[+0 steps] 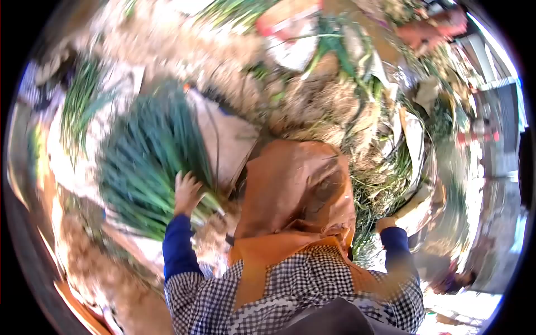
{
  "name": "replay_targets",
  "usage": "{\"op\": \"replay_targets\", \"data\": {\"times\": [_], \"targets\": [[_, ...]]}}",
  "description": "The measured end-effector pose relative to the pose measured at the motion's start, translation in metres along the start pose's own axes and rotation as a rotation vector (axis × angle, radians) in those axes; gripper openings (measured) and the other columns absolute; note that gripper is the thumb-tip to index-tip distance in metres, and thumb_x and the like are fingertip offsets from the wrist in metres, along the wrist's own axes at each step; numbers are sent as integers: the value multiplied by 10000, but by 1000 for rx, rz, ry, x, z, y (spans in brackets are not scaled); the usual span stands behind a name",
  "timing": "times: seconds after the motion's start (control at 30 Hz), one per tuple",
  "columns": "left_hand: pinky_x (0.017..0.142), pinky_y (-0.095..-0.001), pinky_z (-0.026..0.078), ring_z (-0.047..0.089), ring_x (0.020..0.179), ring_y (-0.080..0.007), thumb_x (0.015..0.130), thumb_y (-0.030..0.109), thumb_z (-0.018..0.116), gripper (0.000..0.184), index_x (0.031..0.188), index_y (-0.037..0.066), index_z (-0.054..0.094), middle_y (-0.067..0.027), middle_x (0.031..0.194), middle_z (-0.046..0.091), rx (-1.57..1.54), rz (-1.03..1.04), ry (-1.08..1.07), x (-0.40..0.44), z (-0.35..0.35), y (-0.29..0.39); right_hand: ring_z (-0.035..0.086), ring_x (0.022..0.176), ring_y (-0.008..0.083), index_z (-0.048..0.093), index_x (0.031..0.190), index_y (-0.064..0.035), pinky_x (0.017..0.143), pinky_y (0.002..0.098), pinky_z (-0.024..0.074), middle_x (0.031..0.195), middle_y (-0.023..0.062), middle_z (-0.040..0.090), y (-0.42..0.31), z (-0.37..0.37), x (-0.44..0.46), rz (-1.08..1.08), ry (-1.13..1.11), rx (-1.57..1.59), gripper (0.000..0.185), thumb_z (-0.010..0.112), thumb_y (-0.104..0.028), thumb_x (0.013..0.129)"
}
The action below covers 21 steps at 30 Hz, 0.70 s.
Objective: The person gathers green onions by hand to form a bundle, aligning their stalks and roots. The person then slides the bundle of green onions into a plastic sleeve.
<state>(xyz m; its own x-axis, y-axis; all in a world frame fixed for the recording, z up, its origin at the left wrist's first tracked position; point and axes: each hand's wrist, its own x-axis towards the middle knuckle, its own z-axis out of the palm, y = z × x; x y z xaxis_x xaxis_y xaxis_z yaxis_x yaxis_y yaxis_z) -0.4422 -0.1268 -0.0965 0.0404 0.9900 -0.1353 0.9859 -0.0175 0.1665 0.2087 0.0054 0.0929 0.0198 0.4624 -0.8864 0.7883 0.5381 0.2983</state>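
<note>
My left hand (pixel 187 192) lies on the lower end of a large heap of green onions (pixel 153 151), its fingers apart against the stalks. The long dark green leaves fan away from me, and the pale root ends lie near my wrist. On the other side, my right hand (pixel 385 224) is low beside loose green leaf trimmings (pixel 365 218). Its fingers are hidden and blurred, so whether they hold anything cannot be made out. An orange-brown apron (pixel 298 190) covers my lap between the hands.
Pale sacking (pixel 229 142) lies beside and under the heap. More green onions (pixel 81 109) rest at the far left. Ahead is a heap of dry roots and soil (pixel 318 100), with a red and white sack (pixel 290 39) behind it. A person (pixel 452 279) appears at the lower right.
</note>
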Motion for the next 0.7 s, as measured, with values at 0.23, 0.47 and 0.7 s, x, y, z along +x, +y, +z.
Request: {"op": "replay_targets", "data": {"times": [0.23,0.47,0.7], "targets": [[1050,-506,230,400,1202,-262,657,276,712,415,1052,190,616,-71,1132,542,37,-83,-154,-32,1,-21,594,987,264,511,1201,-38,838,353,453,1124,154,587,-22,-124,39,54,1203,1057,453,594,-302,843],[851,-364,448,573,957,-286,704,139,672,255,953,104,625,-93,993,619,-289,-78,478,19,-63,30,338,1271,318,201,1363,51,998,385,395,1355,243,343,14,-279,124,-321,895,1418,529,340,-275,970],[893,-315,429,568,1013,-240,853,215,581,265,1044,34,609,-116,1061,616,-772,-30,408,134,-81,127,575,945,262,434,1156,106,865,365,423,844,230,620,-35,-239,92,-170,1278,1442,751,668,-449,707]]}}
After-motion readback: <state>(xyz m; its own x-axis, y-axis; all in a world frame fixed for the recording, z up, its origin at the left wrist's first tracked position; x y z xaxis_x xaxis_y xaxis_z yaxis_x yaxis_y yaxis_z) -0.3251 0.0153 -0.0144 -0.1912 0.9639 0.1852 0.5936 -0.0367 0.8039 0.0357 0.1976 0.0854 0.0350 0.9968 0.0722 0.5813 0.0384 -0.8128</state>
